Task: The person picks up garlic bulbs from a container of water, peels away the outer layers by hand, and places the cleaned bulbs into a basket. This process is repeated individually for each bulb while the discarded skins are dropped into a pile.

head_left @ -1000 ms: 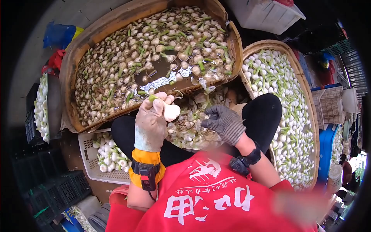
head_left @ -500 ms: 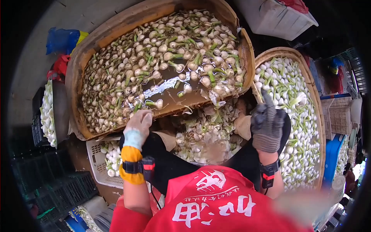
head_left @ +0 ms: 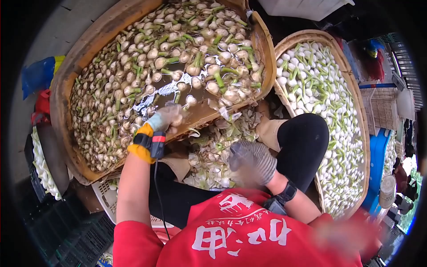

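My left hand (head_left: 165, 118), in a pale glove with a yellow cuff, is over the near rim of a large tan tub (head_left: 262, 40). Its fingers are curled and blurred, so what they hold, if anything, is unclear. Unpeeled garlic bulbs (head_left: 161, 62) with green stems float in the tub's murky water. My right hand (head_left: 255, 162), in a grey striped glove, is closed in front of my body, above a heap of garlic skins (head_left: 213, 153) between my knees. Whatever it grips is hidden by the fingers and blur.
To the right stands a long tan basin (head_left: 367, 147) full of clean white garlic bulbs (head_left: 320, 98). A white crate (head_left: 104, 196) sits left of my legs, with dark crates (head_left: 84, 236) beyond it. A white container (head_left: 307, 6) is at the top.
My right hand has come from beside the right basin leftward and down to my middle. My left hand has moved up over the tub's near edge. The view has shifted.
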The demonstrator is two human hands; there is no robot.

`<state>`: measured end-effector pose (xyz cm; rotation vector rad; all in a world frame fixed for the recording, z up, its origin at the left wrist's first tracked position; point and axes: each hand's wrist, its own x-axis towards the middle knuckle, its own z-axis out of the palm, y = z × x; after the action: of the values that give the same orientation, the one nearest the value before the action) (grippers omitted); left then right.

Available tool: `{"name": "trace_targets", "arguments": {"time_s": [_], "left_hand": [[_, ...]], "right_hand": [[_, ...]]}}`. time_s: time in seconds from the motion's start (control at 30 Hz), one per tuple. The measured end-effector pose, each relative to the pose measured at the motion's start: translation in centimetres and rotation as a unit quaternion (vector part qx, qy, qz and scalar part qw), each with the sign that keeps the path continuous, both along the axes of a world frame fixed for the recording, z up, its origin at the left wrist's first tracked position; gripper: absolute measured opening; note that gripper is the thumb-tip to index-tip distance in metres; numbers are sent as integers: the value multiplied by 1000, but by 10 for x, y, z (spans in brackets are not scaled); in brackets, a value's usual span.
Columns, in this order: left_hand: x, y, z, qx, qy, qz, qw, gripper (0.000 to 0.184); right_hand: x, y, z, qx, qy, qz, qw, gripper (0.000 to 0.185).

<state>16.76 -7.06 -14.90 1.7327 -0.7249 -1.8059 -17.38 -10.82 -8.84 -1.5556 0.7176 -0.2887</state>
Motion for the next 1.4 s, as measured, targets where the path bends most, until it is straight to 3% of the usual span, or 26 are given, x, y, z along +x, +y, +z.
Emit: {"name": "trace_targets", "arguments": {"time_s": [0.03, 0.1, 0.13, 0.17, 0.23, 0.27, 0.37, 0.4, 0.47, 0.57, 0.6, 0.67, 0.73, 0.77, 0.83, 0.87, 0.9, 0.97, 1.03, 1.1, 1.17, 1.23, 1.27, 1.3, 1.37, 1.4], "left_hand": [[-15, 3, 20, -40, 68, 116, 990, 41], [-52, 4, 81, -105, 40, 194, 975, 54], [-69, 9, 103, -138, 47, 204, 968, 54], [-86, 15, 120, -172, 54, 212, 961, 54], [-117, 28, 146, -185, 19, 243, 952, 56], [-131, 33, 159, -192, -42, 243, 950, 57], [-154, 52, 158, -219, -37, 290, 931, 61], [-159, 56, 159, -222, -35, 287, 931, 61], [-168, 62, 163, -224, -187, 260, 921, 64], [-177, 68, 165, -281, -278, 227, 890, 63], [-181, 70, 180, -240, -239, 221, 915, 59], [-186, 71, 181, -275, -225, 244, 902, 60], [-188, 67, 174, -373, -215, 292, 854, 61], [-189, 70, 174, -375, -216, 293, 852, 61], [-192, 76, 174, -330, -100, 355, 869, 58], [-180, 84, 153, -353, -79, 285, 888, 54], [-180, 88, 157, -356, -80, 286, 886, 54], [-182, 98, 170, -236, 46, 275, 931, 53], [-188, 101, 182, -250, 55, 263, 930, 51], [-191, 105, 187, -250, 142, 284, 915, 51], [-193, 108, 185, -272, 169, 294, 901, 49], [-196, 111, 180, -303, 121, 262, 908, 46], [-196, 110, 183, -267, 96, 258, 923, 43], [-198, 109, 185, -267, 100, 258, 923, 43], [-203, 109, 191, -235, 60, 275, 931, 37], [-202, 109, 195, -247, 47, 269, 930, 34]], "right_hand": [[6, -9, 7, 4, 0, 1, 1000, 40], [25, -26, 34, -194, 109, 25, 975, 23], [35, -22, 39, -182, 38, -51, 981, 13], [42, -21, 42, -180, 36, -50, 982, 13], [52, -23, 48, -291, -69, -66, 952, 14], [53, -24, 61, -336, -41, -29, 941, 15], [50, -16, 84, -371, -8, 20, 928, 20], [47, -13, 83, -427, -45, 38, 903, 18], [43, -5, 88, -408, -6, 46, 912, 16], [43, 2, 101, -375, 59, 53, 924, 14], [43, 5, 104, -362, 81, 46, 928, 15], [39, 6, 104, -350, 102, 36, 930, 16], [34, 1, 99, -134, -14, 26, 991, 16], [31, 5, 100, -136, -16, 27, 990, 16], [25, 15, 105, -32, -69, 24, 997, 14], [28, 20, 95, -109, -52, 45, 992, 8], [28, 20, 97, -112, -53, 46, 991, 8], [30, 21, 98, -368, -68, -22, 927, 6], [34, -5, 115, -363, -34, -187, 912, 11], [36, -47, 94, -336, -128, -356, 863, 12], [30, -60, 86, -186, -150, -339, 910, 18], [25, -27, 108, -151, -86, -169, 970, 21], [21, -19, 101, -242, -77, -66, 965, 21], [18, -1, 107, -48, -133, -57, 988, 21], [17, 4, 81, -386, -178, -47, 904, 21], [17, 8, 86, -384, -179, -47, 905, 21]]}}
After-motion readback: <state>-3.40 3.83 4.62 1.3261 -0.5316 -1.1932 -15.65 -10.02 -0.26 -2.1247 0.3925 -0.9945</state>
